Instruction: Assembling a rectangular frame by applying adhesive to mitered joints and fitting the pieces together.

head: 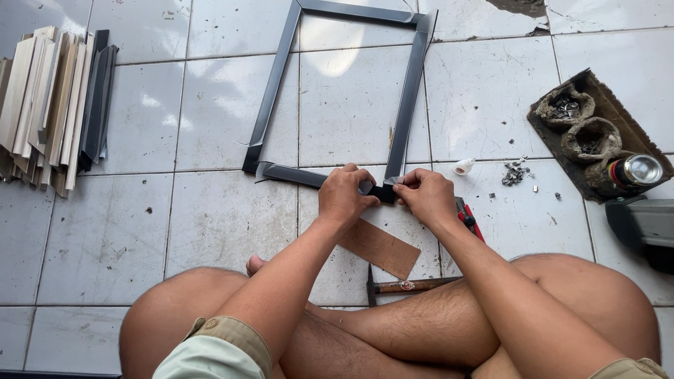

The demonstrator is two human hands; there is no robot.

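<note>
Crossed bare legs [393, 330] fill the bottom of the view, and from them two forearms reach forward to one dark frame [409, 98] lying flat on the tiled floor [210, 217]. This frame is made of four dark strips that form a rectangle. Both hands meet at its near right corner. The left hand [344, 196] is closed over the near strip, fingers curled on top, just beside the joint. The right hand [425, 195] pinches the corner itself between thumb and fingers — the two hands almost touch each other.

Under the wrists lies one brown flat piece [379, 247], like cardboard or thin wood. Near it, close to the legs, there is one hammer [407, 285] with a wooden handle. One tool with a red handle [468, 219] shows partly behind the right wrist; what kind of tool, I cannot tell.

To the right of the hands lies one small white cap-like thing [463, 166], then a little heap of small metal pieces [514, 173]. Further right one dark tray [618, 112] holds two lumpy cups with metal bits and one shiny can [635, 170]. At the far left a stack of light wooden strips [42, 105] stands against a few dark strips [98, 98] — too many to count exactly.
</note>
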